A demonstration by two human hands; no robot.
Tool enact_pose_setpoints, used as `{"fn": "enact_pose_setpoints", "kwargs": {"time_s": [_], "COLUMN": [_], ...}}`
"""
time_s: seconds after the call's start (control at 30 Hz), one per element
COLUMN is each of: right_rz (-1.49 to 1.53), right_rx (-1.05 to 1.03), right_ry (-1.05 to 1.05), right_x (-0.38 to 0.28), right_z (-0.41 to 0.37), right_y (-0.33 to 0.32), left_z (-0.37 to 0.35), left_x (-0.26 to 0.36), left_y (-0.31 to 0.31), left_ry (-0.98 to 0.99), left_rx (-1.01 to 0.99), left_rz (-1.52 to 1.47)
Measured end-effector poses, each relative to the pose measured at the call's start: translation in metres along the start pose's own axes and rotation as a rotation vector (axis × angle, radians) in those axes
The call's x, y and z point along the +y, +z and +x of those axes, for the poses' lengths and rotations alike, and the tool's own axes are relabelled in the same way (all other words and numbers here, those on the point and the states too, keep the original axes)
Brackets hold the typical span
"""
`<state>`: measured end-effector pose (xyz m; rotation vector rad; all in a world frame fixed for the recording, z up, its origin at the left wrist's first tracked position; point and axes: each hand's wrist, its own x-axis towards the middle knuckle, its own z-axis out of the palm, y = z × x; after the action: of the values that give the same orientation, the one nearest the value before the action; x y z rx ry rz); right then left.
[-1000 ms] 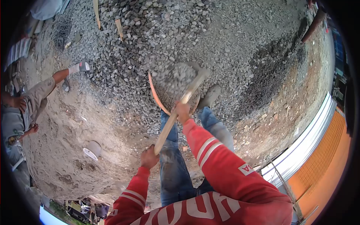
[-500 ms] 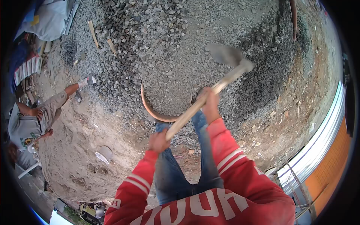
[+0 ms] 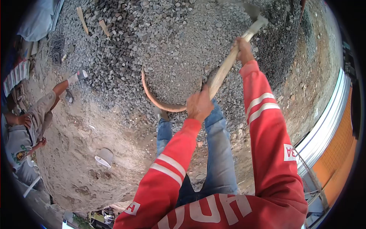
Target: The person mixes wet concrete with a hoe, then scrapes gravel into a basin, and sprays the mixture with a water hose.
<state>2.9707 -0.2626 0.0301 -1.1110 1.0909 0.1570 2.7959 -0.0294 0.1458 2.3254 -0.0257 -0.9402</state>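
Both my hands are wrapped round the pale wooden handle of a hoe [image 3: 225, 73]. My left hand [image 3: 199, 105] grips the lower end, in front of my legs. Farther up, my right hand [image 3: 243, 50] closes round the handle not far below the head. The hoe's blade is smeared by motion at the gravel [image 3: 206, 34] near the top of the view. Between my feet and the pile lies a round basin with a rusty-brown rim [image 3: 159, 104], filled with gravel; its far side is hidden by the stones.
At the left a person in grey clothes [image 3: 23, 133] sits with one leg stretched toward the gravel. A pale bucket [image 3: 104, 157] lies on the dirt. Two wood slivers [image 3: 82, 20] rest on the stones. Corrugated metal sheet [image 3: 324, 114] and an orange panel [image 3: 337, 141] stand at the right.
Both hands have moved forward and to the right with the hoe, my arms now stretched out farther. The hoe's head has gone farther up the gravel. The view has shifted slightly.
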Motion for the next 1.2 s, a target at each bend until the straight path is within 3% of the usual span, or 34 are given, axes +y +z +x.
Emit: {"fn": "enact_pose_setpoints", "kwargs": {"time_s": [0.13,0.4,0.53,0.7,0.8,0.87,0.93,1.03,1.2], "right_rz": [-0.020,0.158,0.246,0.428,0.458,0.460,0.421,0.325,0.174], "right_rx": [0.106,0.191,0.035,0.006,0.087,0.126,0.132,0.096,-0.145], "right_ry": [0.037,0.304,0.416,0.577,0.659,0.599,0.564,0.380,0.079], "right_x": [0.111,0.273,0.353,0.429,0.428,0.420,0.368,0.302,0.135], "right_z": [-0.049,-0.175,-0.249,-0.325,-0.345,-0.347,-0.339,-0.301,-0.217], "right_y": [0.016,0.047,0.049,0.053,0.061,0.053,0.054,0.045,0.040], "left_z": [-0.049,-0.165,-0.235,-0.297,-0.308,-0.309,-0.292,-0.253,-0.150], "left_x": [-0.090,-0.243,-0.300,-0.365,-0.377,-0.374,-0.353,-0.312,-0.183], "left_y": [-0.002,-0.016,-0.034,-0.053,-0.056,-0.052,-0.047,-0.020,0.031], "left_ry": [-0.061,-0.057,-0.165,-0.195,-0.235,-0.185,-0.184,-0.120,-0.047], "left_rx": [-0.153,-0.162,-0.266,-0.341,-0.401,-0.365,-0.369,-0.184,0.091], "left_rz": [0.100,0.172,0.320,0.439,0.451,0.457,0.463,0.354,0.110]}}
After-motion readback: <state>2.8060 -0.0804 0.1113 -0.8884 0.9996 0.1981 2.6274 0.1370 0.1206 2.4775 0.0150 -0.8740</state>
